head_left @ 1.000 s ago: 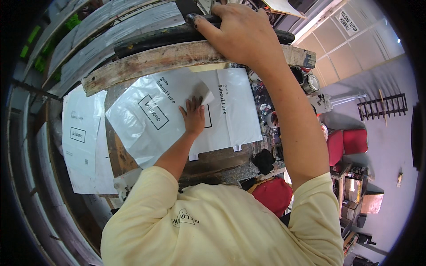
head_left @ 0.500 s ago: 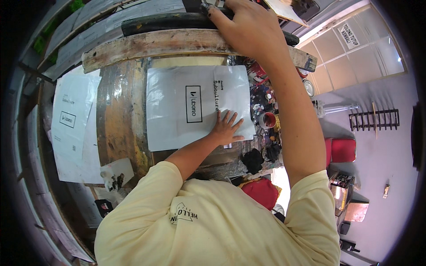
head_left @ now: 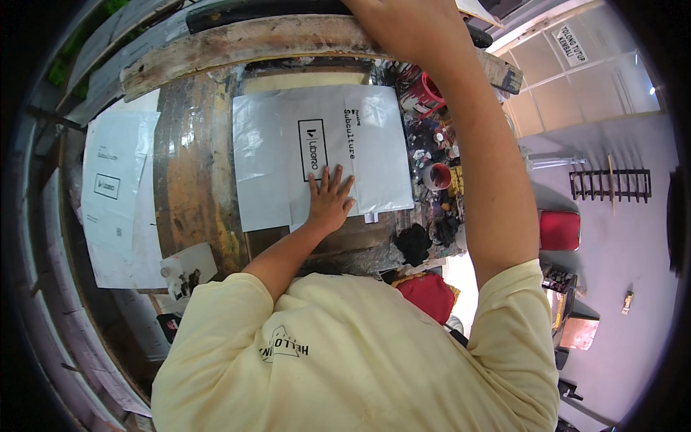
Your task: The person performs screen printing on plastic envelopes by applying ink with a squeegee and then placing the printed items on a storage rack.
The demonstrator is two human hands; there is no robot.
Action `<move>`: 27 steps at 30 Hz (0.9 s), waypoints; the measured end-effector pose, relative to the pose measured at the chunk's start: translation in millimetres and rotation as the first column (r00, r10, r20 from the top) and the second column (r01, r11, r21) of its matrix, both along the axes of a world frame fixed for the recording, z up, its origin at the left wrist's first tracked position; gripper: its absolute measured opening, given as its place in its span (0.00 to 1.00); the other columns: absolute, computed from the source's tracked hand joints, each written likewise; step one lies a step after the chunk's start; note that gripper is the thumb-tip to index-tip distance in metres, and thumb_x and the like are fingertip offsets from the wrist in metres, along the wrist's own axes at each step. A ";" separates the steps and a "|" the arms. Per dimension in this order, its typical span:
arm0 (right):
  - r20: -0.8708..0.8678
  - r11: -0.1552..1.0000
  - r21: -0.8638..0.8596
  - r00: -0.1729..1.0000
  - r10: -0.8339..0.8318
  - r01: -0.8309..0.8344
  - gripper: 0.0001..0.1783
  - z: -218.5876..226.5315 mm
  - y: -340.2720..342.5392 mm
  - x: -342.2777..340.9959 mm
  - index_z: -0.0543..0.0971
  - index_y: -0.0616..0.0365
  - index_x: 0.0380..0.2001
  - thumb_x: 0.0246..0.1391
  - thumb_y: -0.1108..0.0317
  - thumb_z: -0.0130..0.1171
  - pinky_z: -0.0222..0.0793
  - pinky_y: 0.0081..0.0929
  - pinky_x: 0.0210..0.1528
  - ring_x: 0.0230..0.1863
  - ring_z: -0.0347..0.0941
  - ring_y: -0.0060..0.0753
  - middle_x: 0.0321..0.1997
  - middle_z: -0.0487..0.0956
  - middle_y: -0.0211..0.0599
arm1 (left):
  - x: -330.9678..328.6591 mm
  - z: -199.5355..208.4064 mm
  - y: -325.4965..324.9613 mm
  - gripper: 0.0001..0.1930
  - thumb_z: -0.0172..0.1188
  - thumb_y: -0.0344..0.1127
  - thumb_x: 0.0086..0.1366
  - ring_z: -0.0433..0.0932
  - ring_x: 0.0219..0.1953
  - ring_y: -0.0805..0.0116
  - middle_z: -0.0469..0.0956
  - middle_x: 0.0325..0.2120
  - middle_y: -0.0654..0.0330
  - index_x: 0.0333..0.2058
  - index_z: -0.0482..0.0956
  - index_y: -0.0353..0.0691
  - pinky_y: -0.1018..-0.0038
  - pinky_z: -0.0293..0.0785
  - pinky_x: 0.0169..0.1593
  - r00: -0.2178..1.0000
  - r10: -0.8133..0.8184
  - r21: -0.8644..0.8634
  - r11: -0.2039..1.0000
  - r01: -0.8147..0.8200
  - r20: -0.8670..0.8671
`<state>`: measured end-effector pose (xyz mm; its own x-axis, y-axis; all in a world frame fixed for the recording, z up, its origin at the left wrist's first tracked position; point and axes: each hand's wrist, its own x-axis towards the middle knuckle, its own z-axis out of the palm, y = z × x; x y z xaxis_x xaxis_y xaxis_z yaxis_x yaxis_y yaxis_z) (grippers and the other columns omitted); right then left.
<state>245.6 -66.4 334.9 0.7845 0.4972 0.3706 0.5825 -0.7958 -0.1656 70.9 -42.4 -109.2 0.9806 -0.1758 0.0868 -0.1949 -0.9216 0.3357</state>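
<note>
Left hand (head_left: 331, 200) lies spread, gripping nothing; even pressure should keep the white rectangular plastic sheet (head_left: 268, 155) flat; right hand (head_left: 414, 27), twelve o'clock, openness and grip untellable

White sheets (head_left: 270, 155): boxed dark print (head_left: 312, 144) | shirt (head_left: 374, 345): black lettering (head_left: 286, 345) | panes (head_left: 536, 83): sign (head_left: 570, 45)

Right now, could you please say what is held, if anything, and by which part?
The left hand lies spread on the bag, gripping nothing. The right hand is over the wooden bar, fingers out of view, so its grip cannot be told.
</note>
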 end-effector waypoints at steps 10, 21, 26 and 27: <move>-0.141 0.999 -0.046 0.990 -0.028 0.022 0.32 16.2 0.6 -12.6 0.81 0.69 0.40 0.65 0.45 0.47 0.65 0.47 0.61 0.55 0.76 0.55 0.48 0.82 0.58 | 4.4 1.3 -2.0 0.33 0.50 0.57 0.72 0.42 0.76 0.37 0.48 0.75 0.49 0.72 0.61 0.53 0.28 0.29 0.71 1.000 -0.003 -0.017 1.000 0.003 -0.026; -0.053 0.998 -0.062 0.999 -0.015 0.011 0.33 9.6 -1.4 -15.3 0.80 0.69 0.46 0.67 0.45 0.44 0.65 0.46 0.62 0.57 0.75 0.51 0.51 0.81 0.55 | 1.4 6.2 -3.8 0.35 0.49 0.59 0.72 0.41 0.77 0.39 0.47 0.76 0.50 0.73 0.60 0.54 0.30 0.31 0.72 0.999 -0.021 0.040 0.999 0.023 -0.050; -0.112 0.995 -0.094 0.993 -0.044 0.033 0.32 12.2 2.2 -11.7 0.80 0.68 0.47 0.67 0.45 0.44 0.65 0.46 0.63 0.57 0.75 0.52 0.52 0.81 0.55 | -28.6 6.8 -1.9 0.38 0.52 0.62 0.70 0.40 0.77 0.39 0.47 0.75 0.48 0.71 0.62 0.47 0.29 0.32 0.72 0.992 -0.124 -0.003 0.992 0.124 -0.026; -0.096 0.995 -0.096 0.994 -0.043 0.034 0.32 10.2 2.7 -10.9 0.80 0.68 0.47 0.67 0.45 0.45 0.65 0.46 0.63 0.57 0.75 0.52 0.52 0.81 0.55 | -35.0 7.1 -1.1 0.40 0.53 0.63 0.69 0.40 0.77 0.38 0.47 0.75 0.47 0.71 0.62 0.46 0.29 0.32 0.71 0.990 -0.142 -0.023 0.990 0.142 -0.016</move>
